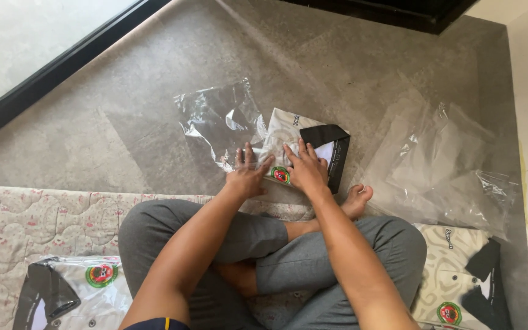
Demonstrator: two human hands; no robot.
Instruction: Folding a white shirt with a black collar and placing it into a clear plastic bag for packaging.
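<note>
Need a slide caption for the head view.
Both hands, left and right, press a folded shirt into a clear plastic bag.

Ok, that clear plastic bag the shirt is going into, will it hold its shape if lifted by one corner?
Probably not. The clear bag lies crumpled and creased on the floor, so it looks thin and floppy. Its glossy glare suggests it is slippery. The folded shirt under both hands, left hand and right hand, would likely drag it down.

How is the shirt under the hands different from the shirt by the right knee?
The shirt under the hands is partly inside a clear bag; the shirt by the right knee lies bare. Both hands, left and right, press the first; nothing touches the second. Both are folded, white with black collars.
</note>
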